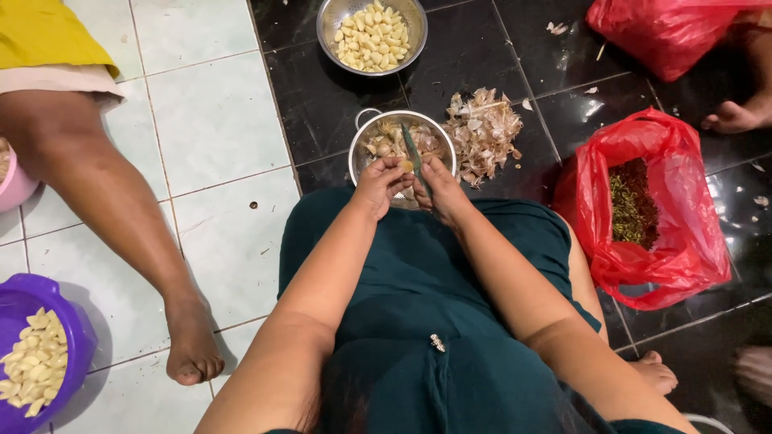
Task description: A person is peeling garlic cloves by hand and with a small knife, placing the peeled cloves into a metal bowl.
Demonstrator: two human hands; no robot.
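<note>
Red bag point(683, 241) on dark floor, right. Metal bowl point(366, 128) in front of knees. Right hand point(441, 189) grips knife point(413, 153). Left hand point(379, 183) pinches garlic clove point(407, 165), maybe half peeled, over bowl.

Our right hand point(441, 191) hides the knife point(414, 157) handle; the purple bowl point(72, 321) and pink tub point(18, 186) are cut off at the floor's left edge.
</note>
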